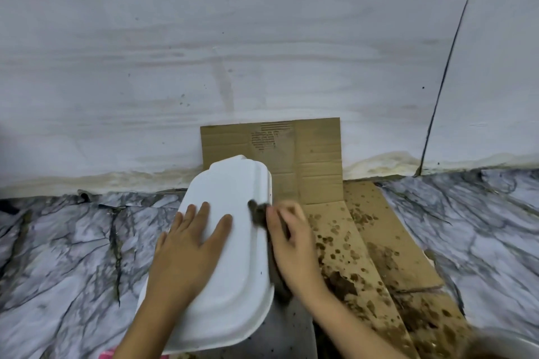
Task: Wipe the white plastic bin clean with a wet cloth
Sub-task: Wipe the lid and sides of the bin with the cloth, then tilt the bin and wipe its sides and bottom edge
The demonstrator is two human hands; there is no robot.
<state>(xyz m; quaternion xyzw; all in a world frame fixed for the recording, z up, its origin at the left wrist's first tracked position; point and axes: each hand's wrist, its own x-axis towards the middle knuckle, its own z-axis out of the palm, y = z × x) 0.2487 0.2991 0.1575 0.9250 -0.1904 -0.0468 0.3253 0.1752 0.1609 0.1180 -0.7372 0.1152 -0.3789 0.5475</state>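
White plastic bin [233,256] lies upside down or on its side, broad smooth face up, long axis running from near the camera toward the wall [262,38]; far end overlaps the cardboard sheet [318,160] propped against that wall. Left hand [186,248] flat on the bin's upper face, fingers straight and spread, pressing down. Right hand [291,239] at the bin's right edge, fingers curled around a dark wet cloth [258,213], cloth touching the bin's right rim. Hand is motion-blurred. More flattened cardboard [364,242] lies on the floor just right of the bin, covered in brown wet splotches. Grey marble-pattern floor [73,256] on both sides. Wall base shows yellowish staining.
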